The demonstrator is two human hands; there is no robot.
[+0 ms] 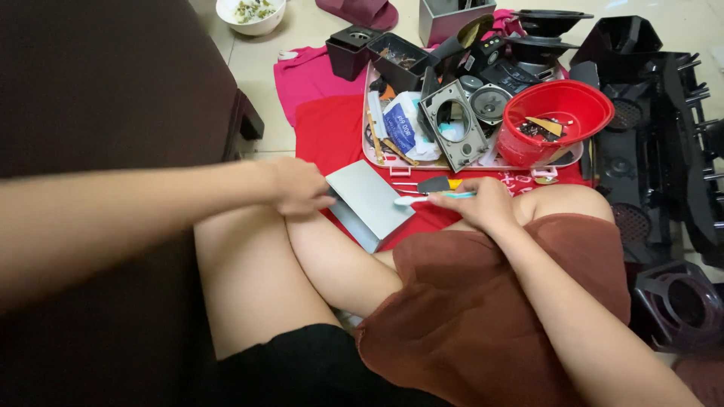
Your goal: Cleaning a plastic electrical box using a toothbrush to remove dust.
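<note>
Grey panel gripped tilted by left hand for access, toothbrush pinched in right hand, bristles at panel edge.

One red bowl, one white bowl, one grey panel, one toothbrush

There is just one view, from a camera worn on the person's head. It looks steeply down and forward over their lap and folded legs, close enough that both forearms fill the lower frame. Beyond the knees it takes in the red cloth on the floor and the cluttered tray, with floor tiles at the top edge.
</note>
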